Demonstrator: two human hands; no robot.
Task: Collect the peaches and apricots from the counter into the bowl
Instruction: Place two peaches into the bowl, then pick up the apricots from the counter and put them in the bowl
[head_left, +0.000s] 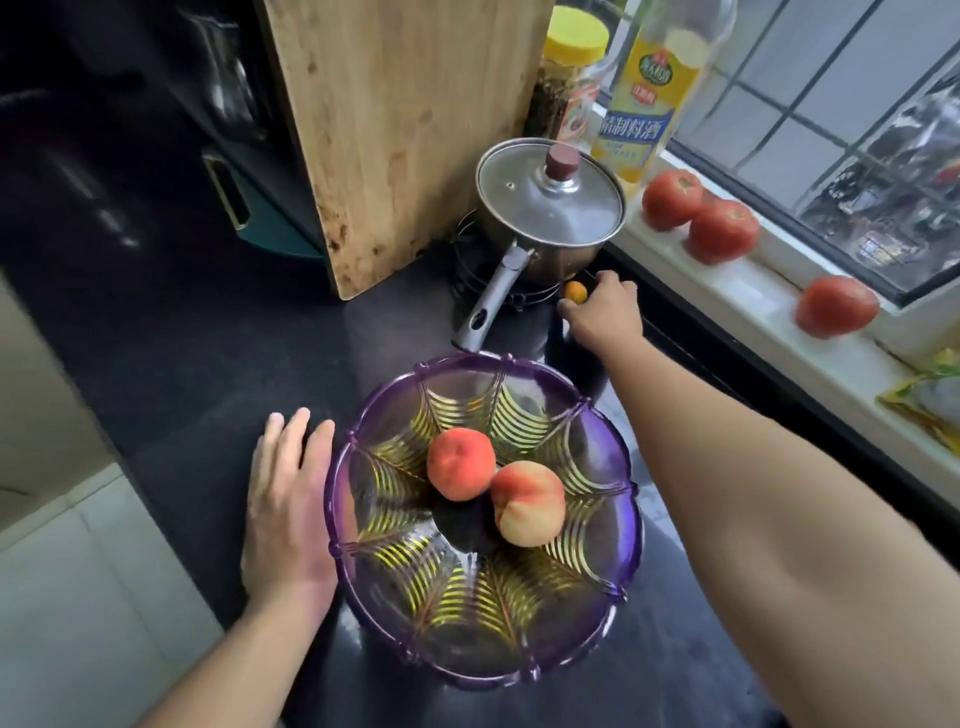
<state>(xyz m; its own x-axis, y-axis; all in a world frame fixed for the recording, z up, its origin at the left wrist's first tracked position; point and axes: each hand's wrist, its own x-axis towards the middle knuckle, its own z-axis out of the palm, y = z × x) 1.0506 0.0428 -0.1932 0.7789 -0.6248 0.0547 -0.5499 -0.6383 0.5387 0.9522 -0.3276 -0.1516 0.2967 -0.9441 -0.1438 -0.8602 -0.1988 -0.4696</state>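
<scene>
The left hand (291, 514) lies flat and empty on the dark counter (218, 364), fingers together and extended, its palm edge touching the left rim of the purple bowl (618, 519). The bowl stands near the counter's front edge and holds two peaches (461, 464), touching each other at its centre.

Beyond the bowl, toward the back of the counter, a lidded saucepan (550, 208) sits on a wire trivet, handle pointing toward the bowl. The apricot (575, 292) rests on the counter at the saucepan's right base, near the back right edge under the window sill.

The right hand (605, 314) is extended past the bowl, fingers spread apart around the apricot, thumb below it and fingertips above; contact cannot be confirmed. The apricot lies just to the left of this hand, well apart from the left hand. The right hand is therefore the nearer one. The apricot is round, so no long axis constrains the grasp.
</scene>
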